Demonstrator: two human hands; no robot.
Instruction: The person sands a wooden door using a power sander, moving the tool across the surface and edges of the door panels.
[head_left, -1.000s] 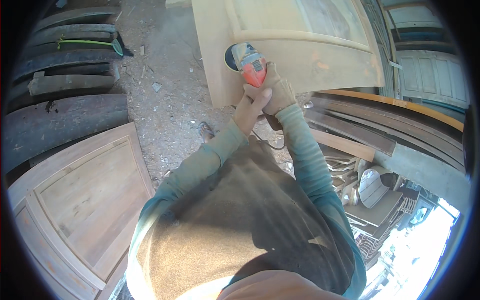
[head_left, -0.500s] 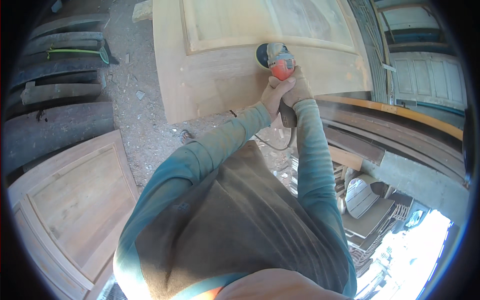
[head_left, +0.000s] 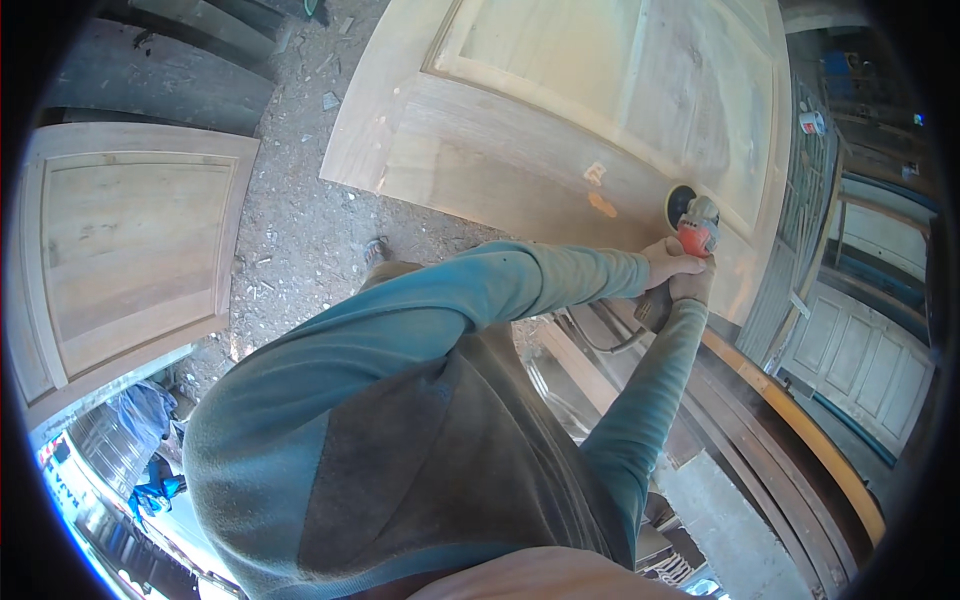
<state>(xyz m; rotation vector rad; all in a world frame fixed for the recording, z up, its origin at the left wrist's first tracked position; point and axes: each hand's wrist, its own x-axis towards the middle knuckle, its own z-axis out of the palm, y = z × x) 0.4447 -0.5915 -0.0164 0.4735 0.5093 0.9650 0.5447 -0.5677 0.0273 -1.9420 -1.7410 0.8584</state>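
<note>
Pale bare timber: large panelled door [head_left: 480, 165], laid out ahead with its near rail slanting down toward the right. On that rail, close beside the raised moulding [head_left: 560, 108], red-and-grey angle grinder [head_left: 697, 235] with round, dark sanding disc [head_left: 680, 206]. Full contact between disc and wood: cannot tell from this angle.

Left hand [head_left: 672, 263]: fingers closed over the grinder's body just behind the red section, right up against the other hand. Right hand [head_left: 692, 286]: curled around the same body, fingertips hidden underneath. Both gripping, with dusty teal sleeves [head_left: 590, 272] stretched well out to the right of the torso.

Power cord [head_left: 610, 350] looping below the tool, near the right forearm and the stacked boards [head_left: 760, 455]. Orange filler patches [head_left: 601, 205] on the rail, left of the disc. Second panelled door [head_left: 135, 255] off to the left, across debris-strewn ground [head_left: 300, 240].

Risks, by judgement: gouge or swirl marks in the rail, from too steep a disc or too long a pause on one spot. Nicked moulding, from a small sideways drift. Snagged cord on a board end, with a jerk passed on to the tool. Uneven pressure, from so long a reach.
</note>
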